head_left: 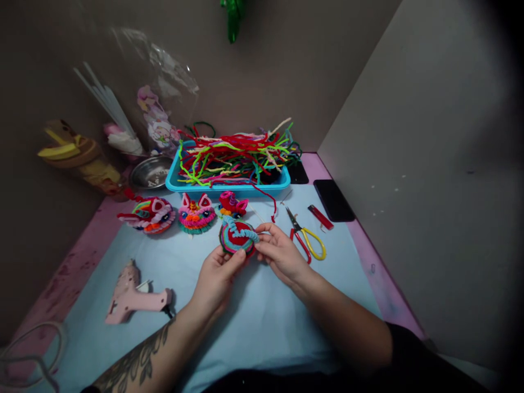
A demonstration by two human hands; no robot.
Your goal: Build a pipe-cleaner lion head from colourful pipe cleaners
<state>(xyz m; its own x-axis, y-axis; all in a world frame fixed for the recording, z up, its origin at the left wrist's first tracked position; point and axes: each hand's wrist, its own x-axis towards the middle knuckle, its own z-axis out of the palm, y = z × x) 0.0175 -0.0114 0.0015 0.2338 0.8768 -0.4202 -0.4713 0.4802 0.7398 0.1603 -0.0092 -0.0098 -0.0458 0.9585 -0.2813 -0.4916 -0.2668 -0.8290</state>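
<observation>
Between thumb and fingers, my left hand point(221, 273) grips a round, multicoloured pipe-cleaner piece point(235, 244) with a red middle and blue, pink and green rings. A light blue coiled pipe cleaner point(246, 234) lies across its top, one end standing up at the far left. My right hand point(280, 252) pinches the other end of that coil at the piece's right edge. Just beyond are a small pink and red animal head point(232, 206), a second pink head point(196, 214) with pointed ears, and a larger rainbow-topped one point(152, 214).
A blue basket point(227, 191) heaped with pipe cleaners point(237, 155) stands at the back. Yellow- and red-handled scissors point(311, 244), a red lighter-like stick point(321, 217) and a phone point(334, 200) lie right. A pink glue gun point(137, 295) rests left, near a metal bowl point(151, 172).
</observation>
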